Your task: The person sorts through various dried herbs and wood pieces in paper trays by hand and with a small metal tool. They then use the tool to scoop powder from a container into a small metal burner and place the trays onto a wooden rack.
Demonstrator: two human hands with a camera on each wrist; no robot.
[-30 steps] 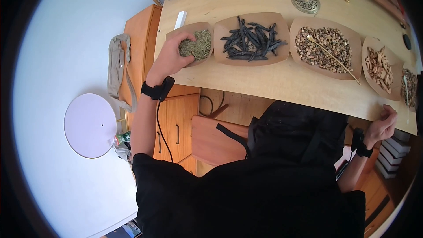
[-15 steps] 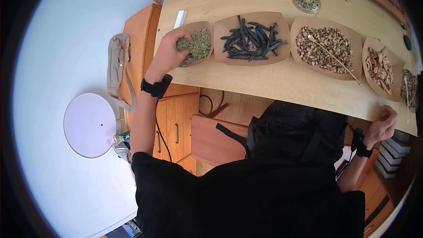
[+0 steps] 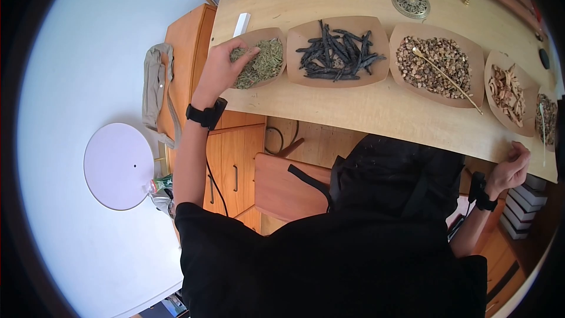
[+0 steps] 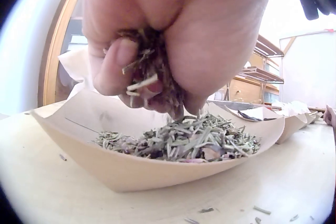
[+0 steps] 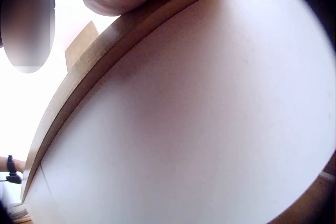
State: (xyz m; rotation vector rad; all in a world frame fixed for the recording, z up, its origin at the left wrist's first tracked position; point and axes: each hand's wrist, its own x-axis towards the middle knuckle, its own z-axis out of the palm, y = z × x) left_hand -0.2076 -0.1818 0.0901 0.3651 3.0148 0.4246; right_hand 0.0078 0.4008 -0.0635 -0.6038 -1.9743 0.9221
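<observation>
My left hand (image 3: 219, 70) is over the leftmost brown paper tray (image 4: 126, 174), which holds dried green-grey herb (image 3: 266, 62) in short cut stems. In the left wrist view its curled fingers grip a clump of the dried herb (image 4: 157, 71), with bits poking out between fingers and thumb, close over the pile in the tray. At the table's front edge, far right, my right hand (image 3: 511, 168) rests with loosely curled fingers and holds nothing. Only the heel of that hand shows in the right wrist view, against the edge of the table (image 5: 79, 79).
To the right stand further paper trays: dark dried pods (image 3: 335, 53), brown chopped pieces (image 3: 432, 62) with a thin brass spoon (image 3: 450, 79) across them, and pale shavings (image 3: 507, 91). A white block (image 3: 242, 24) and a pierced brass lid (image 3: 411, 2) lie behind. Stray herb bits lie before the left tray.
My left hand, earlier spread over the herb, has closed its fingers on some of it and drawn slightly to the left side of the tray. The right hand stays put.
</observation>
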